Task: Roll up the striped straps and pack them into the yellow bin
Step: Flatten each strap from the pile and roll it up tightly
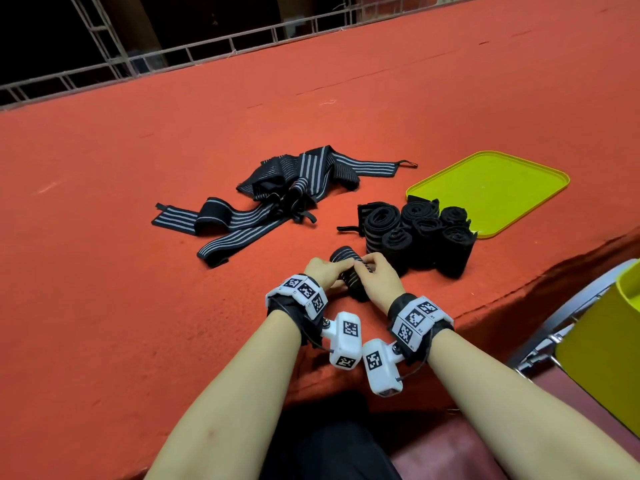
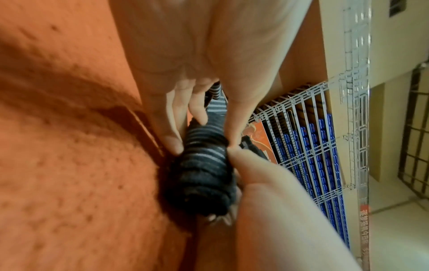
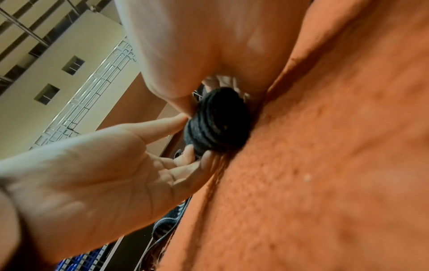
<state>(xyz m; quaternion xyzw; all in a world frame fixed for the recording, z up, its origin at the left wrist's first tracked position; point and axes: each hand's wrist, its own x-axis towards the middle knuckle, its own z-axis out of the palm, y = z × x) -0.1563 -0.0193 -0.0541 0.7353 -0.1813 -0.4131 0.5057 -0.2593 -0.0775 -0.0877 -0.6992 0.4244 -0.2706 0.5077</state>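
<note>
On red cloth [image 1: 138, 306] | left hand [image 1: 320, 271], right hand [image 1: 379, 277] grip 1 rolled strap [image 1: 346, 268] | 7 rolls [image 1: 419, 233]

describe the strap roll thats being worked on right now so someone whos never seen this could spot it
On the red felt table, look at the near edge where the left hand and right hand meet. The strap roll pinched between them lies on its side. The finished rolls stand on end, untouched, beside the yellow tray.
</note>
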